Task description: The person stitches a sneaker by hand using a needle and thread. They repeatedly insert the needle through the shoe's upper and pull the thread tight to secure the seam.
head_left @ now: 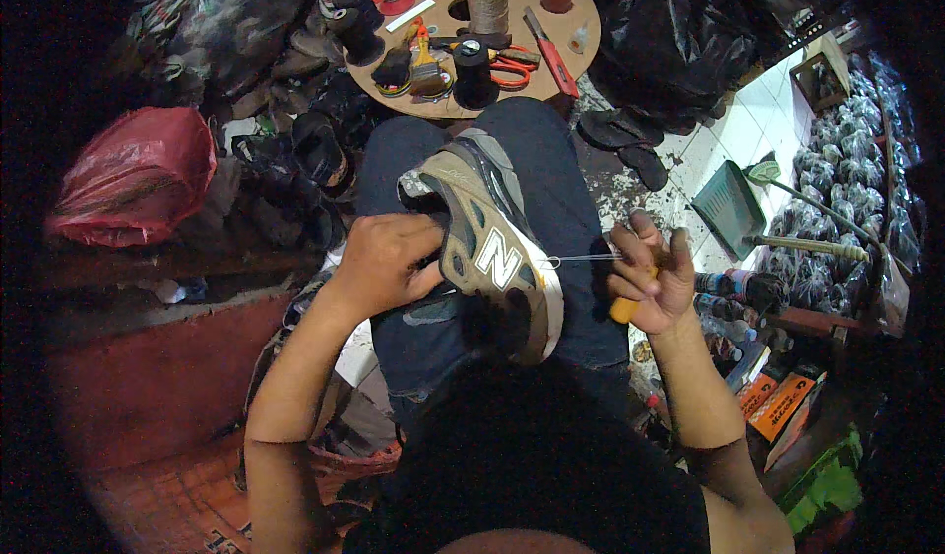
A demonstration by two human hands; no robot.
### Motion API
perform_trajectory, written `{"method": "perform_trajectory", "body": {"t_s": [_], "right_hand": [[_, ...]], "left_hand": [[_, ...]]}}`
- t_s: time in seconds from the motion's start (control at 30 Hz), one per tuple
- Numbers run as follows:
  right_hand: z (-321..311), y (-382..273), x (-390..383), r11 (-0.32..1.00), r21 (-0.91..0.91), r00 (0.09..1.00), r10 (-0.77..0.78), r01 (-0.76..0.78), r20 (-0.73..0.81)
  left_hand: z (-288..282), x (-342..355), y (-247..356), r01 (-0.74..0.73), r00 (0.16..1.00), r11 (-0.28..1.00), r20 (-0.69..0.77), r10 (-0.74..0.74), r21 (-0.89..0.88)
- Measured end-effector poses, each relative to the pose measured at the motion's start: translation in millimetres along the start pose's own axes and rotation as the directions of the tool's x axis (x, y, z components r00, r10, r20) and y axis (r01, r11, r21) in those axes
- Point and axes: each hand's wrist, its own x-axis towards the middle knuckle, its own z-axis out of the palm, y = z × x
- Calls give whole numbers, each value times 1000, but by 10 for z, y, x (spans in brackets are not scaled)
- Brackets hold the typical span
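A brown-grey sneaker with a white sole edge lies tilted across my lap. My left hand grips it at the collar, with the fingertips hidden by the shoe's opening. To the right of the sole, my right hand has some fingers curled around a yellow-handled awl; its working tip cannot be made out. A thin pale thread stretches from the sole edge to my right fingers, with a small loop close to the shoe.
Ahead stands a round wooden table with thread spools, orange-handled scissors, a red cutter and a brush. A red plastic bag sits at left. A green dustpan and wrapped goods are at right.
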Motion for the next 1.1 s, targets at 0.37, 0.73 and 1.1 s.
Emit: {"method": "perform_trajectory", "body": {"t_s": [0.37, 0.73, 1.1], "right_hand": [[175, 373, 278, -53, -939, 923, -208, -340, -323], [-13, 446, 283, -57, -966, 959, -148, -251, -241], [73, 495, 196, 152, -936, 944, -35, -319, -328]], "left_hand": [[-93, -117, -26, 132, 988, 961, -113, -107, 243], [-43, -894, -218, 486, 843, 866, -326, -429, 117], [-286, -959, -139, 602, 753, 772, -176, -634, -204]]}}
